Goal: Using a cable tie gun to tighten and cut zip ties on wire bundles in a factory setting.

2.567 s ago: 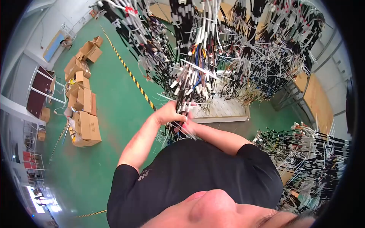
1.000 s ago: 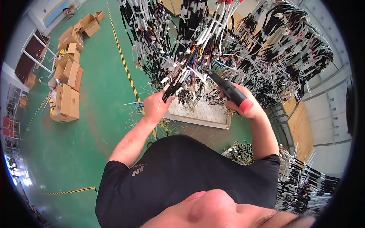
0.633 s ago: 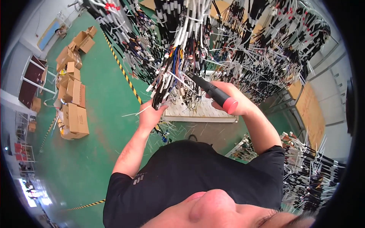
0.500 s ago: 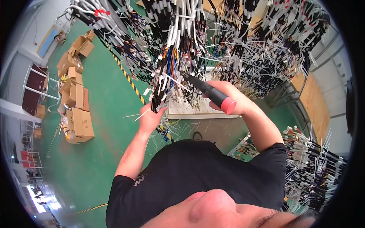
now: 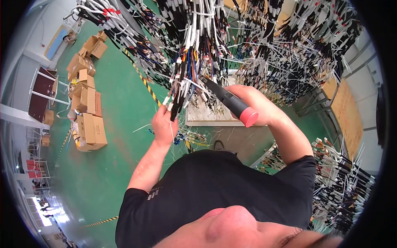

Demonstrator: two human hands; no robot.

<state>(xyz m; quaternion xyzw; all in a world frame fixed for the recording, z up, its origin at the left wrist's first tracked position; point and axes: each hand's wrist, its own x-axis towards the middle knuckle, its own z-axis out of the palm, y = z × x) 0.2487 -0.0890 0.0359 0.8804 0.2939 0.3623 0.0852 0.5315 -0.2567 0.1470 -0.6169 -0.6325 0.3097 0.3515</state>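
Observation:
A thick bundle of hanging wires, black, brown, blue and orange with small white connectors, is in front of me. My left hand is closed around the lower end of its black strands. My right hand grips a black cable tie gun with a red end cap. The gun points up and left, its nose against the bundle beside a white cable tie. Whether the tie is caught in the nose is too small to tell. The right fingers are partly hidden behind the gun.
More wire harnesses hang at the far right, others at the near right. A pale board lies below the bundle. Cardboard boxes line the left side. Yellow-black tape marks the green floor. A wooden panel stands right.
My left hand has shifted slightly right and down along the bundle, its fingers placed differently on the strands. The right hand and the cable tie gun stay nearly in place at the bundle.

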